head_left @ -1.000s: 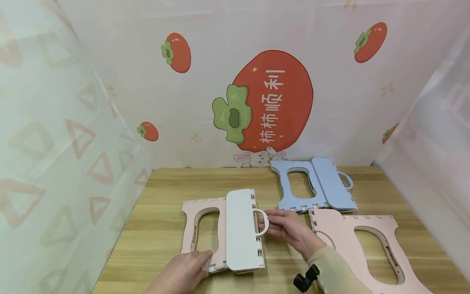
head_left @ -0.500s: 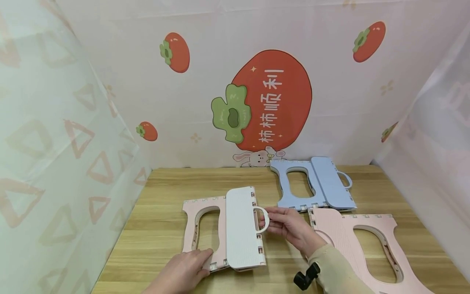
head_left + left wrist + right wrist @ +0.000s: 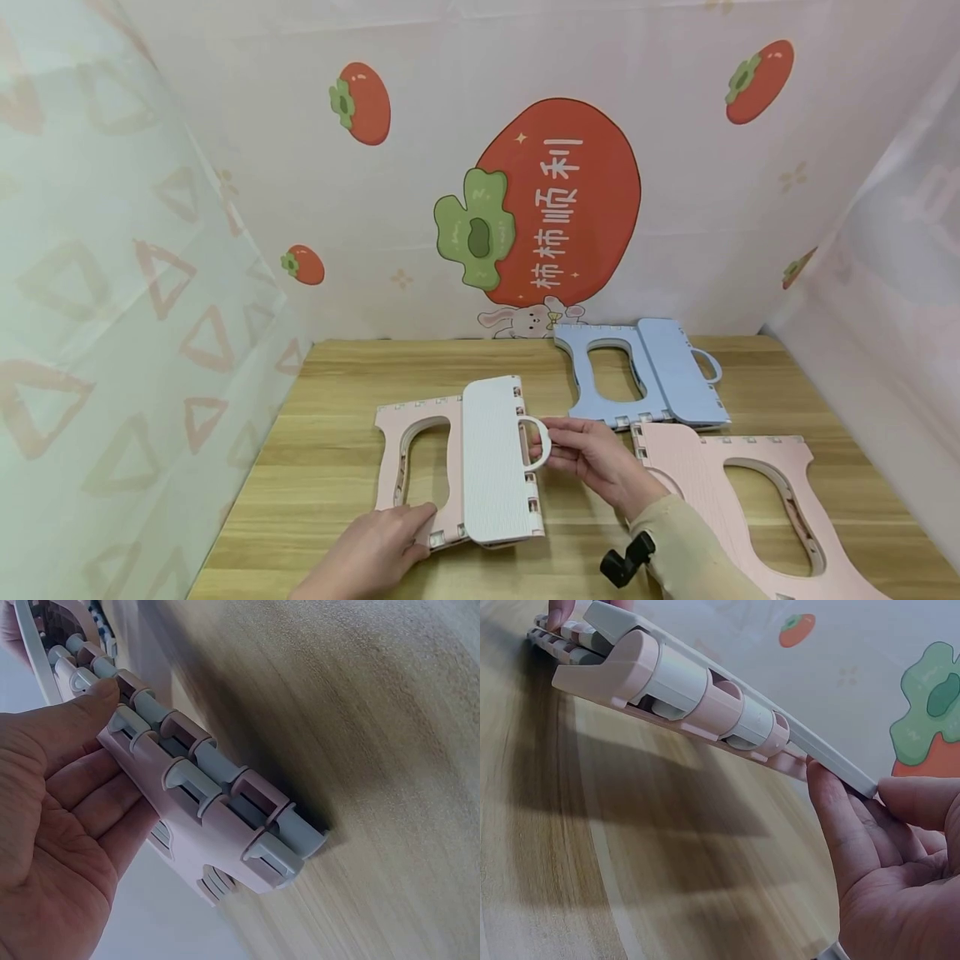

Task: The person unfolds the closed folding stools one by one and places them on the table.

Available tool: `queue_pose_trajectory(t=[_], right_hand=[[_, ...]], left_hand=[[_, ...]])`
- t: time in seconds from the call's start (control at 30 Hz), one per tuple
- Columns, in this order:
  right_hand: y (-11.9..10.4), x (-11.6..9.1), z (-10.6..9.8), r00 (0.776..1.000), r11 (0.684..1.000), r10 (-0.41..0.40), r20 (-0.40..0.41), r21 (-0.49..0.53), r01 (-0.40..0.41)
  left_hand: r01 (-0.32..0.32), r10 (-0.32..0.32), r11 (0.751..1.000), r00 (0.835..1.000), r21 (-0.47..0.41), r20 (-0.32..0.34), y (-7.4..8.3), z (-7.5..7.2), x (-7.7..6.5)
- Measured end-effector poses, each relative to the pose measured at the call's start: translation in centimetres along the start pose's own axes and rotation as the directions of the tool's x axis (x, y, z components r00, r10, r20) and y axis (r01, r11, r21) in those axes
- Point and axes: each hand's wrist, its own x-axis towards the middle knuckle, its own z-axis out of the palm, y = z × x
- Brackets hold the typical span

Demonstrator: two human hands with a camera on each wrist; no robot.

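Note:
A folded pink-and-white folding stool [image 3: 495,467] lies flat-folded near the middle of the wooden table, its white seat panel on the right. My left hand [image 3: 375,542] grips its near edge, thumb on top and fingers underneath in the left wrist view, by the hinge knuckles [image 3: 191,780]. At the right side, my right hand [image 3: 596,462] pinches the white carry handle [image 3: 545,443] between thumb and fingers. In the right wrist view the handle side is tilted up off the table, with a shadow below it.
A folded blue stool [image 3: 678,375] lies at the back right, against the printed backdrop [image 3: 405,192]. Beside my right forearm lies a folded pink stool [image 3: 720,492], partly covered by the sleeve. A black wrist mount [image 3: 628,560] sticks out from that sleeve.
The handle side of the pink-and-white stool has risen slightly, and the right hand has moved a little with it. The left hand keeps its grip; the other stools stay put.

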Motion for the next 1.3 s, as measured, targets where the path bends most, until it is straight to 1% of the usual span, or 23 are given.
queue_pose_trajectory(t=[0.2,0.37,0.5,0.63,0.83,0.97,1.13,1.3], right_hand=[[-0.2,-0.1,0.1,1.000,1.000,-0.012,0.000,0.000,0.012],[-0.4,0.0,0.1,0.999,1.000,-0.025,0.022,0.005,0.025],[-0.7,0.0,0.2,0.999,0.999,-0.034,0.008,0.006,0.034],[-1.0,0.1,0.3,0.999,0.999,-0.041,-0.011,0.006,0.041],[-1.4,0.2,0.4,0.999,0.999,-0.041,-0.002,0.010,0.041],[-1.7,0.2,0.5,0.999,0.999,-0.046,-0.003,0.003,0.046],[-2.0,0.2,0.7,0.999,0.999,-0.050,-0.022,0.002,0.050],[-2.3,0.1,0.9,0.998,0.998,-0.066,-0.017,-0.002,0.066]], left_hand=[[0.000,0.000,1.000,1.000,-0.007,-0.002,0.0,-0.1,0.1],[-0.002,0.002,1.000,1.000,-0.012,0.002,0.1,-0.2,0.1],[0.012,-0.012,1.000,1.000,-0.013,0.004,0.2,-0.3,0.2],[0.021,-0.021,1.000,1.000,-0.005,-0.018,0.3,-0.3,0.4],[0.005,-0.002,0.999,0.997,0.033,-0.073,0.3,-0.2,0.4],[0.004,0.001,0.999,0.996,0.048,-0.090,0.3,-0.1,0.4],[0.013,-0.009,0.999,0.997,0.053,-0.078,0.5,-0.2,0.5],[0.017,-0.012,0.998,0.997,0.061,-0.076,0.6,-0.3,0.5]])
